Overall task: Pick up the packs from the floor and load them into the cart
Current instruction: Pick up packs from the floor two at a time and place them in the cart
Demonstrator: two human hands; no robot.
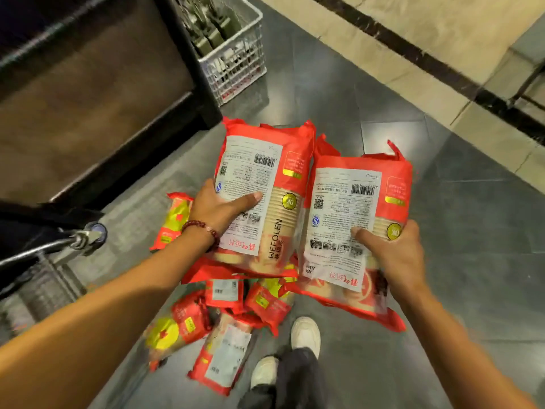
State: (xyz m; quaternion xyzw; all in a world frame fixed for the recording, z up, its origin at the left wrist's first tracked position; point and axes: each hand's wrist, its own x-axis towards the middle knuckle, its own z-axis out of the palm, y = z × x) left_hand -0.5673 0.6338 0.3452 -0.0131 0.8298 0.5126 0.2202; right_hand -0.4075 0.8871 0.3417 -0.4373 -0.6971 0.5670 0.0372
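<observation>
I hold two red packs of paper cups up in front of me, label sides facing me. My left hand (pixel 219 209), with a bead bracelet at the wrist, grips the left pack (pixel 265 178) by its left edge. My right hand (pixel 392 249) grips the right pack (pixel 354 208) at its lower right. Both packs hang above the grey floor. Beneath them several more red packs (pixel 224 329) lie in a loose heap on the floor, one further left (pixel 172 222). The cart's metal frame and handle (pixel 59 246) show at the left edge.
A dark shelf unit (pixel 97 93) stands at the upper left, with a white wire crate (pixel 236 54) of goods beside it. A beige tiled strip with a black line (pixel 427 51) runs along the upper right. My white shoes (pixel 305 335) stand right next to the heap.
</observation>
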